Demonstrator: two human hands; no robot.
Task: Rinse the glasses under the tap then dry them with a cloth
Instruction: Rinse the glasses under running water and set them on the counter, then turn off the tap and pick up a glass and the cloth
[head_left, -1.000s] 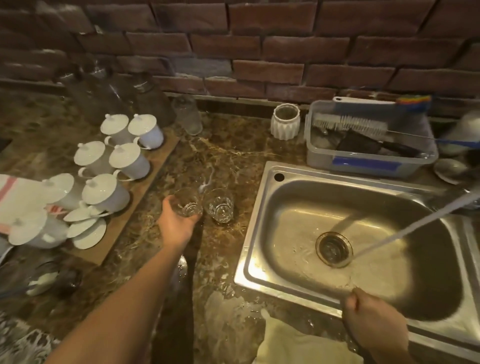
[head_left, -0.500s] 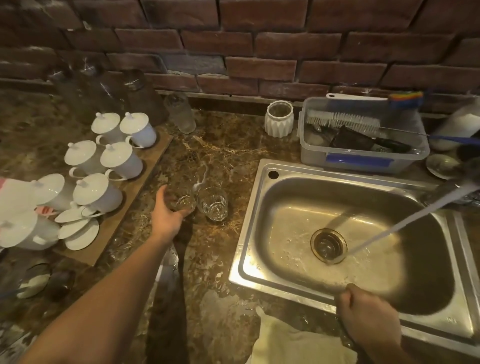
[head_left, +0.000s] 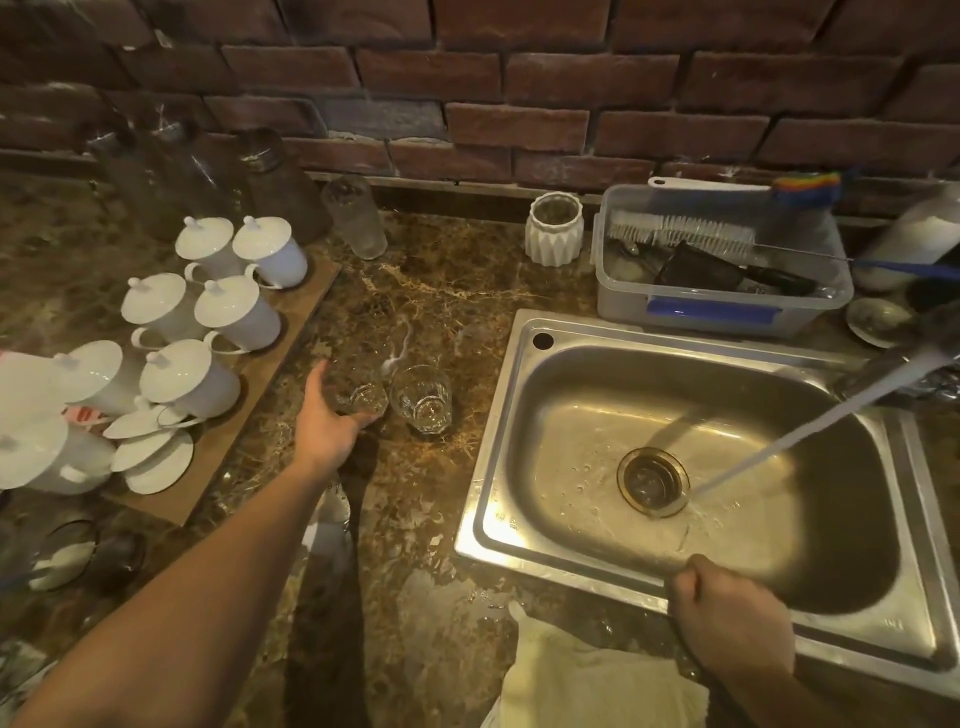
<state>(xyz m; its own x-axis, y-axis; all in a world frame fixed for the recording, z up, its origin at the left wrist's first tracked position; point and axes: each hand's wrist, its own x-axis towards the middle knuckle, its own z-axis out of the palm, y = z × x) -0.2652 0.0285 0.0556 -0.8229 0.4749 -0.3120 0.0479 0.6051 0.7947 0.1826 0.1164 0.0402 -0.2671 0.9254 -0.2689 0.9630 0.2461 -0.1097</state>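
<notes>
We had two glasses standing just beside each other on the marble worktop (head_left: 441, 291), to the left of the sink (head_left: 498, 467). Our left hand (head_left: 332, 421) reached out to the nearer glass (head_left: 358, 397), its fingers (head_left: 318, 375) curled round the glass from the left side (the thumb lay along the near side, at the base). The second glass (head_left: 422, 397) stood upright and untouched. Our right hand (head_left: 727, 608) rested at the sink's near rim with its fingers curled into a fist; we could not tell whether it held anything. Water (head_left: 800, 436) ran in a slanted stream from the right and struck the basin just beside the drain (head_left: 652, 482). A pale cloth (head_left: 587, 680) lay at the worktop's near edge, close to the right hand.
</notes>
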